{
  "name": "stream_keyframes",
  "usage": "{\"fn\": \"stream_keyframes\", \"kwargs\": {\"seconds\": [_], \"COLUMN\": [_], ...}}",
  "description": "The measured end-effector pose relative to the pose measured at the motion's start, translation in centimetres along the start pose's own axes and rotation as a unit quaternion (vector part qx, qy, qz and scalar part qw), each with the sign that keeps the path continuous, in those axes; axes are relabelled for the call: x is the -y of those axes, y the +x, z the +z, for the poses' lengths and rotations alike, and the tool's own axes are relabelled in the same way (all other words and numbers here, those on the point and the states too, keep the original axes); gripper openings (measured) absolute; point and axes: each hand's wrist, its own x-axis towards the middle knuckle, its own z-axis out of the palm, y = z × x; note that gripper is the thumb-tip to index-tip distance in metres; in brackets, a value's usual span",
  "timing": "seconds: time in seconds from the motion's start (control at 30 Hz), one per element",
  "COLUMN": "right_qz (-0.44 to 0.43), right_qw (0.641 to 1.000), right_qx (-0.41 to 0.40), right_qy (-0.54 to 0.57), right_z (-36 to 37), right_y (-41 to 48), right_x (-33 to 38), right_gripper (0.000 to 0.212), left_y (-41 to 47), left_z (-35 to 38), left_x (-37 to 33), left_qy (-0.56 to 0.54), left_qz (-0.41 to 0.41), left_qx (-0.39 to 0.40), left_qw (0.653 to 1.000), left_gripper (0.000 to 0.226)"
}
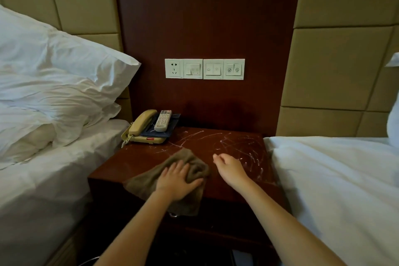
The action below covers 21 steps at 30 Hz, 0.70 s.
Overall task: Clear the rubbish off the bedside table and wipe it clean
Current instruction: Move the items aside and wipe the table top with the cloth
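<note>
Dark wood of the bedside table point(133, 157) carries pale streaks point(237, 142) across its right half. Soft, light and floppy, the brown cloth point(146, 181) lies bunched at the front edge and probably moves best under a flat palm. The left hand point(177, 181) presses it with fingers spread, while the right hand point(228, 167) hovers beside it, loosely curled and empty.
</note>
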Motion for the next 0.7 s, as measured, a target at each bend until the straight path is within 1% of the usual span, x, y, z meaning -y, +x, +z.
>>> {"fn": "stream_keyframes", "kwargs": {"seconds": [0.13,0.17,0.23,0.3,0.43,0.47,0.53,0.57,0.6,0.67,0.7], "right_qz": [-0.017,-0.023,-0.027,-0.026,-0.021,-0.022,-0.023,-0.027,-0.031,-0.037,-0.039], "right_qw": [1.0,1.0,1.0,1.0,0.999,0.999,0.999,0.999,0.998,0.997,0.996], "right_qx": [0.0,0.002,-0.002,-0.016,-0.033,-0.031,-0.023,-0.018,-0.013,-0.008,-0.009], "right_qy": [0.016,0.018,0.009,-0.004,-0.02,-0.019,-0.031,-0.043,-0.057,-0.073,-0.079], "right_z": [0.4,0.1,-0.8,-1.7,-2.9,-2.9,-3.0,-2.9,-2.8,-2.8,-2.9], "right_y": [-0.2,-0.2,0.0,0.5,0.9,0.9,0.6,0.6,0.5,-0.1,-0.5], "right_x": [0.6,0.8,0.7,0.2,-0.3,-0.3,-0.3,-0.3,-0.4,-0.4,-0.4], "right_gripper": [0.046,0.046,0.039,0.031,0.034,0.034,0.033,0.033,0.033,0.035,0.035], "left_y": [-0.9,-1.1,-1.2,-1.5,-2.0,-2.0,-2.1,-2.2,-2.3,-2.6,-2.6], "left_z": [-0.9,-1.0,-0.7,-0.4,1.0,1.4,2.0,2.0,2.0,2.0,2.0], "left_x": [6.0,6.4,5.7,3.8,-3.9,-6.3,-10.8,-12.4,-13.6,-14.5,-14.4], "left_qy": [-0.01,-0.005,-0.005,0.01,0.023,0.023,0.025,0.031,0.04,0.047,0.045], "left_qz": [-0.108,-0.123,-0.119,-0.083,0.047,0.073,0.124,0.143,0.158,0.168,0.17], "left_qx": [0.013,0.016,0.007,0.002,-0.008,0.001,0.029,0.042,0.054,0.056,0.052], "left_qw": [0.994,0.992,0.993,0.996,0.999,0.997,0.992,0.988,0.985,0.983,0.983], "left_gripper": [0.09,0.09,0.088,0.082,0.077,0.081,0.101,0.106,0.101,0.082,0.08]}}
